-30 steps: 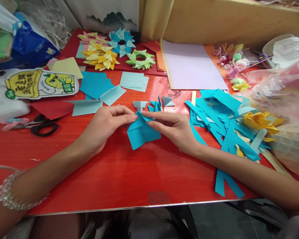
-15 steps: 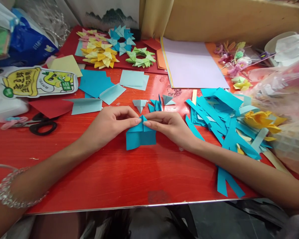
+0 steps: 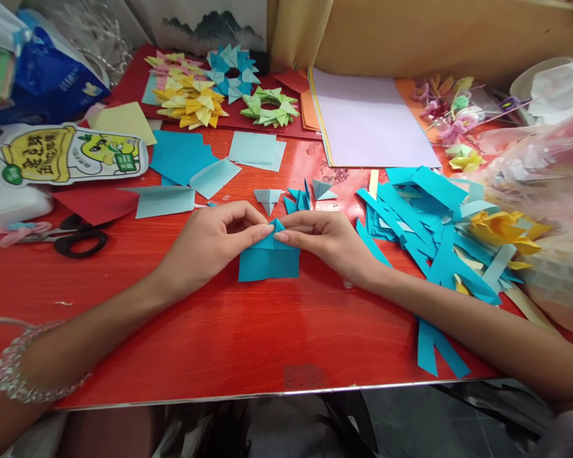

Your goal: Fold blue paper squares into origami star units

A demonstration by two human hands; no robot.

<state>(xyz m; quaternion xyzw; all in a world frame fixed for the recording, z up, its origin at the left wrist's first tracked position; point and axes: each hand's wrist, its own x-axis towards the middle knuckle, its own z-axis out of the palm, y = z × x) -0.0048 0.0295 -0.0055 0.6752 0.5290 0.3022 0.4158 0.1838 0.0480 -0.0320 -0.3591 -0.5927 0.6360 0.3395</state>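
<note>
A blue sheet of origami paper is held between both hands above the red table. Its top corners are folded to a point, and its lower part hangs as a flat strip. My left hand pinches the folded top from the left, thumb in front. From the right, my right hand pinches the same fold, its thumb close to the left one. Just beyond the fingers lie a pale blue folded piece, several dark blue folded pieces and another pale folded piece.
Blue paper scraps pile up at right, partly under my right forearm. Black-handled scissors lie at left. Blue sheets and pale blue sheets lie behind my hands, with folded paper rings and lilac paper farther back.
The hanging lower part of the blue paper now looks flatter and straighter. Both hands keep their pinch at the folded top, almost in the same place.
</note>
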